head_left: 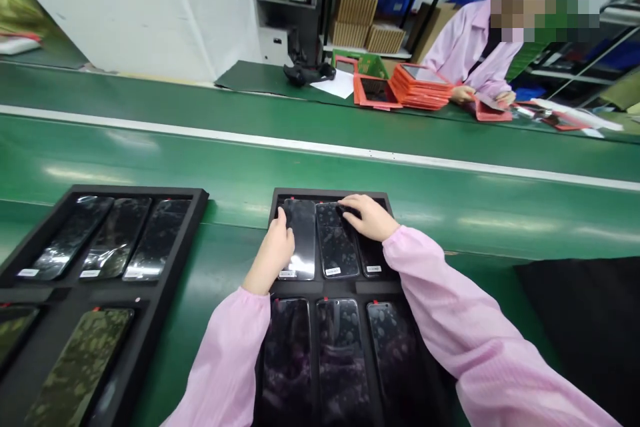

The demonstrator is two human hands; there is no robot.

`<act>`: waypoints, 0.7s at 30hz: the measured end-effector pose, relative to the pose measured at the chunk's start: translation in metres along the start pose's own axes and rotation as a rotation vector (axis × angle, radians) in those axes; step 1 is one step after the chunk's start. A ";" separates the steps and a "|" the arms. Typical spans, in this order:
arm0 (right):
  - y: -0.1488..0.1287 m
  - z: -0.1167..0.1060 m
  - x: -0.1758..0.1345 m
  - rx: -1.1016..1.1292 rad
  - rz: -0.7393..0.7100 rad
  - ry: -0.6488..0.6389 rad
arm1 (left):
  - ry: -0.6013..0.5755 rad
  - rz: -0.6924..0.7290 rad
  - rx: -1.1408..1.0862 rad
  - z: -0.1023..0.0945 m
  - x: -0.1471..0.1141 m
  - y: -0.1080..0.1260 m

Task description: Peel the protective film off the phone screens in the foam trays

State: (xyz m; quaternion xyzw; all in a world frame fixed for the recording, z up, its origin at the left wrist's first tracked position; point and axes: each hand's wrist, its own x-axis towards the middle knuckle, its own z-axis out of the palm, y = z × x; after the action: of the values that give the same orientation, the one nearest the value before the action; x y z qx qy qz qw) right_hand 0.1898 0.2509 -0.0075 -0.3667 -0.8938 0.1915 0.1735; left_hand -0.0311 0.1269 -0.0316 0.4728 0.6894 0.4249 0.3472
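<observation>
A black foam tray (313, 289) lies in front of me with two rows of dark phone screens in its slots. My left hand (277, 247) grips the left edge of the top-left phone screen (303, 233), which has a white label at its lower end and sits slightly askew over its slot. My right hand (370, 217) reaches over the top-right phone screen (371, 257). Its fingertips are at the upper right corner of the middle phone screen (339, 243), thumb and forefinger apart. Part of the top-right screen is hidden beneath that hand.
Another foam tray (167, 307) with phone screens stands at left. Black sheet material (590, 320) lies at right. Beyond the white strip (320, 147), a co-worker in a pink smock (467, 33) handles a red-framed piece beside a stack of red-edged panels (420, 90).
</observation>
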 end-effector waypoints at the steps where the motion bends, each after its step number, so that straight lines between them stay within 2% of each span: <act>1: -0.001 0.005 -0.001 -0.033 -0.016 -0.018 | 0.021 0.002 0.063 0.001 -0.005 0.004; 6: -0.005 0.024 -0.002 -0.181 0.040 -0.009 | 0.062 0.066 0.255 -0.005 -0.016 0.020; 9: -0.004 0.025 -0.003 -0.231 0.046 -0.005 | 0.083 0.045 0.280 -0.011 -0.001 0.017; 12: -0.005 0.023 -0.005 -0.258 -0.003 0.018 | 0.128 -0.062 0.239 -0.012 0.022 0.008; 14: -0.003 0.024 -0.004 -0.275 -0.027 0.068 | 0.130 -0.120 0.157 -0.012 0.036 0.002; 17: 0.004 0.028 0.003 -0.289 -0.061 0.136 | 0.060 -0.120 -0.056 -0.014 0.052 -0.002; 21: 0.012 0.028 0.009 -0.297 -0.053 0.175 | -0.052 -0.100 -0.413 -0.018 0.051 -0.002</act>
State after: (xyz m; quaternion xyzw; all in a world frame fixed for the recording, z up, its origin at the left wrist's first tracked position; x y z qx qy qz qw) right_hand 0.1779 0.2590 -0.0357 -0.3797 -0.9031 0.0202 0.1995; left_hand -0.0636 0.1705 -0.0304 0.3675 0.6013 0.5270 0.4751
